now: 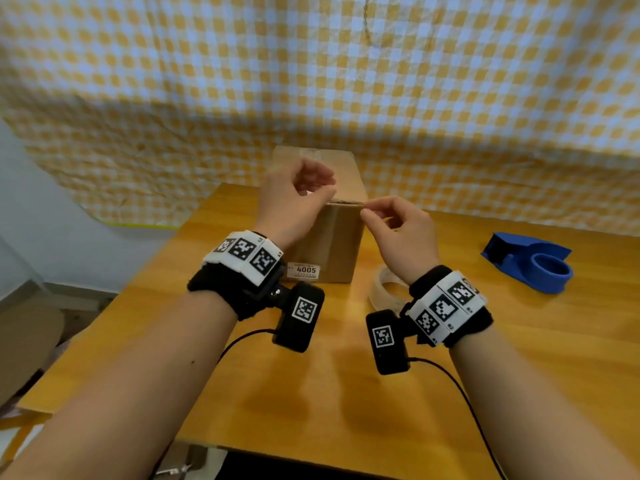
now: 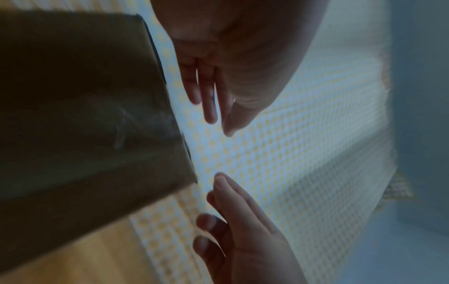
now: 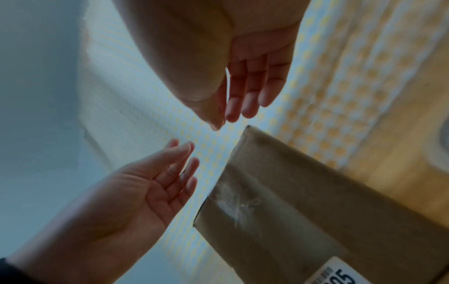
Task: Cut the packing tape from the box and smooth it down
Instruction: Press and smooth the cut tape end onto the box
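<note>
The left hand (image 1: 294, 195) hovers over the near top edge of the cardboard box (image 1: 329, 237), fingers (image 2: 210, 107) loosely curled in the head view and nearly straight in the wrist view, holding nothing that can be seen. The box stands on the desk (image 1: 311, 393) just beyond and below both sets of fingers, with a wrinkled patch of clear packing tape (image 3: 233, 205) on its front face, below the fingertips. The right hand (image 1: 398, 230) sits at the box's near right corner, thumb and forefinger close together as if pinching; whether a strip of clear tape runs between the hands cannot be told, since blur and transparency hide it. Below the right wrist lies the tape roll (image 1: 384, 289), and well to the right of the fingers, the blue dispenser (image 1: 530, 265). To do this step well, keep any strip taut, then press flat fingers from the middle outward, working creases out.
</note>
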